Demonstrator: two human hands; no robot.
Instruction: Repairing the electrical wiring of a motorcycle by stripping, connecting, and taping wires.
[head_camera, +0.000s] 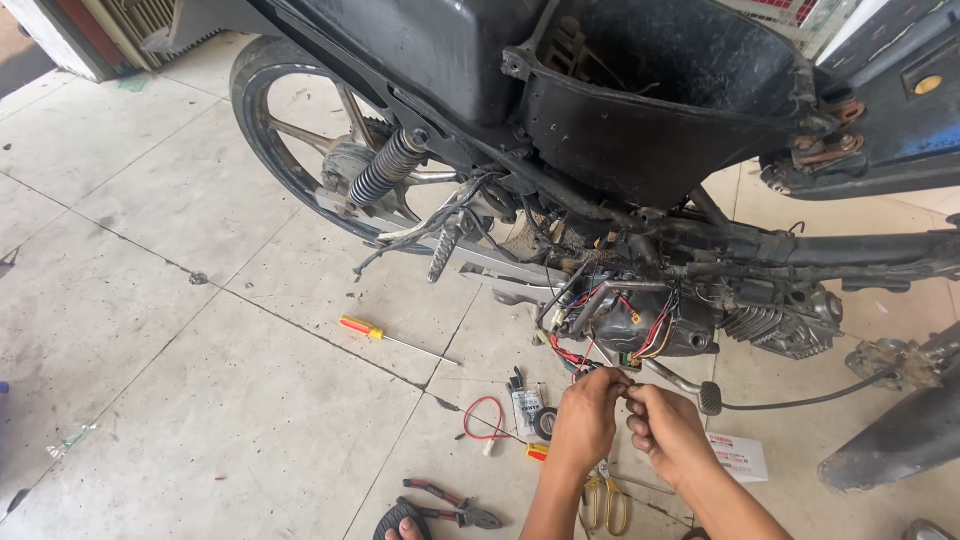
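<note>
both hands pinch wires beside the motorcycle engine.

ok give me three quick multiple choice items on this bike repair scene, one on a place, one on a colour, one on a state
1. Where does the screwdriver lie?
A. on the floor tiles left of the engine
B. inside the underseat tub
C. in the right hand

2. What colour are the scissors' handles?
A. blue
B. yellow
C. white

3. How are the two hands?
A. resting flat on the floor
B. far apart
C. together, fingers pinched on the wires

Answers: 1 A, it lies alone on the tiles. 2 B, yellow loops show below the wrists. 3 C, the left hand and right hand meet under the engine wiring.
</note>
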